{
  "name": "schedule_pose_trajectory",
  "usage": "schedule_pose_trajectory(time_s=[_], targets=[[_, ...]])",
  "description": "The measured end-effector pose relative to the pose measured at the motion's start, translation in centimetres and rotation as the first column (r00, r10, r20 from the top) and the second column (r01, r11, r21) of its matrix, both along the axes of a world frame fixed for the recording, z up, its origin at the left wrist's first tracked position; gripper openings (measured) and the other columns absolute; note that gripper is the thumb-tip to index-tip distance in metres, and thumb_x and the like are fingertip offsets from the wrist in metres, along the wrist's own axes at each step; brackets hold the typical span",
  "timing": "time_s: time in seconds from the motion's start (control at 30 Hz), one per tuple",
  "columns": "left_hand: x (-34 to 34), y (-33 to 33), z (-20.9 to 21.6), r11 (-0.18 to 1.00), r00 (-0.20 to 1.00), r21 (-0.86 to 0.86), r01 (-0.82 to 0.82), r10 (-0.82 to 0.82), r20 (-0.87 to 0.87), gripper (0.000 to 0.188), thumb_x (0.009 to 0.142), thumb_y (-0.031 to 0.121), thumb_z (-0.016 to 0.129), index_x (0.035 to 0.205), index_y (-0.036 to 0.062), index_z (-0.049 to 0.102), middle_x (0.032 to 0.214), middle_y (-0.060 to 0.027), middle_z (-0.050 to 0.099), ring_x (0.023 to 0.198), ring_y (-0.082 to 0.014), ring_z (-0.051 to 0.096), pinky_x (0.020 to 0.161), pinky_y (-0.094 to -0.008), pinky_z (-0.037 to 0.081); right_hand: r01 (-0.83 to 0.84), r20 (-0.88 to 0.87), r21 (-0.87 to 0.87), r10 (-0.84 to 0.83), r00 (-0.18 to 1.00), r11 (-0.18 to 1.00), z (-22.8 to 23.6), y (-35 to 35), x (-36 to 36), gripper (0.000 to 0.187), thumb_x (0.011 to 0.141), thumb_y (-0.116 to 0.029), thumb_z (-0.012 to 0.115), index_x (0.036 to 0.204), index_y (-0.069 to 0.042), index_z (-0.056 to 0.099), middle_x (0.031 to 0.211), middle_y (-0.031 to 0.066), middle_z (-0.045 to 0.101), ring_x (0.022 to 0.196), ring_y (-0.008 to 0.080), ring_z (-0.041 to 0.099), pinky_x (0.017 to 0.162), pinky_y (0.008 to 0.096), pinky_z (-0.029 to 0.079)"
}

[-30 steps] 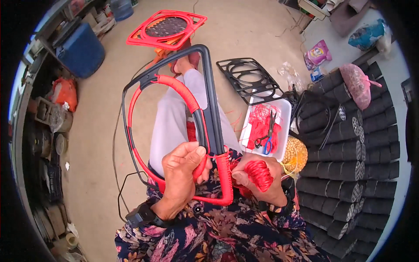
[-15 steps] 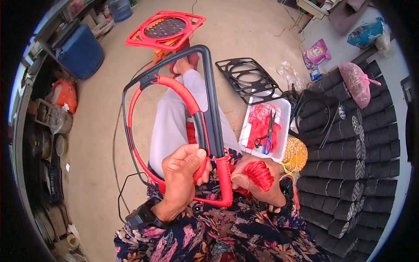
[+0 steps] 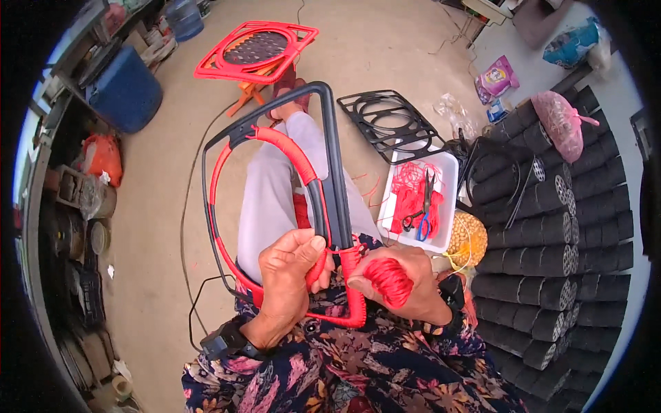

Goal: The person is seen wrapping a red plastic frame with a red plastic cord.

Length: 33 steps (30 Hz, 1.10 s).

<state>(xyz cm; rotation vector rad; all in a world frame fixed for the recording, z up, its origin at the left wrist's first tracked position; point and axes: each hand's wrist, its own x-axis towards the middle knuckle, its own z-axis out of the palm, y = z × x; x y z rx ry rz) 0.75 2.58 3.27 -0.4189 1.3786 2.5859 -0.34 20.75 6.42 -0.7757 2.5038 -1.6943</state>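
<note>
Over my lap stands a black frame (image 3: 334,158), a rounded rectangle with a ring inside it. Red cord (image 3: 356,292) is wound tightly round its lower right corner and round parts of the ring. My left hand (image 3: 289,272) pinches the ring's lower right part between thumb and fingers. In my right hand (image 3: 406,279) is a bundle of red cord (image 3: 389,281), gripped right beside the frame's wrapped right bar. A strand of red cord crosses from the ring to that bar. The fingers behind the bundle are partly hidden.
A white tray (image 3: 446,199) with red cord and scissors (image 3: 427,203) stands ahead right, a bare black frame (image 3: 389,124) against it. Stacked black cylinders (image 3: 530,268) line the right side. A red-wrapped frame (image 3: 227,58) rests on an orange stand; a blue drum (image 3: 127,89) is far left.
My right hand has moved left with the cord bundle, close against the frame's right bar. My left hand keeps its grip, and the frame has shifted only slightly.
</note>
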Motion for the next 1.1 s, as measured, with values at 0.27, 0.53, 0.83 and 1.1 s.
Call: schedule_pose_trajectory(time_s=[0.27, 0.53, 0.83, 1.1], targets=[[0.3, -0.2, 0.5, 0.999, 0.999, 0.031, 0.020, -0.019, -0.035, 0.016, 0.093, 0.012, 0.059, 0.099, -0.0027, 0.060, 0.066, -0.0092, 0.063, 0.045, -0.0124, 0.053, 0.041, -0.0227, 0.038, 0.219, 0.545, -0.443, 0.068, 0.835, 0.869, 1.1, 2.0, -0.1, 0.015, 0.086, -0.011, 0.066, 0.094, 0.002, 0.064, 0.064, 0.0011, 0.059, 0.050, 0.0058, 0.049, 0.047, 0.0218, 0.038], [0.3, -0.5, 0.6, 0.999, 0.995, 0.004, 0.048, -0.047, -0.089, 0.020, 0.094, 0.016, 0.056, 0.099, -0.0026, 0.060, 0.061, -0.0101, 0.058, 0.042, -0.0136, 0.048, 0.041, -0.0253, 0.038, 0.124, 0.537, -0.374, 0.106, 0.837, 0.919, 1.0, 1.9, -3.3, 0.018, 0.086, -0.014, 0.066, 0.093, 0.002, 0.060, 0.062, 0.0005, 0.055, 0.050, 0.0069, 0.049, 0.050, 0.0213, 0.038], [0.5, -0.1, 1.2, 0.998, 0.994, -0.010, 0.061, -0.061, -0.088, 0.019, 0.093, 0.015, 0.058, 0.098, -0.0033, 0.060, 0.063, -0.0101, 0.059, 0.043, -0.0139, 0.049, 0.041, -0.0253, 0.038, -0.082, 0.523, -0.310, 0.242, 0.817, 0.947, 0.2, 3.1, -1.8, 0.017, 0.082, -0.011, 0.073, 0.089, 0.002, 0.066, 0.068, 0.0018, 0.062, 0.054, 0.0055, 0.051, 0.051, 0.0211, 0.040], [0.5, 0.2, 0.9, 0.998, 0.998, -0.019, 0.063, -0.064, -0.020, 0.018, 0.093, 0.013, 0.058, 0.098, -0.0047, 0.060, 0.065, -0.0105, 0.061, 0.044, -0.0134, 0.052, 0.041, -0.0237, 0.039, 0.101, 0.658, -0.284, 0.117, 0.744, 0.953, 0.0, 1.5, 0.1, 0.020, 0.082, -0.022, 0.074, 0.082, -0.004, 0.065, 0.064, -0.0046, 0.057, 0.057, 0.0023, 0.048, 0.052, 0.0210, 0.040]])
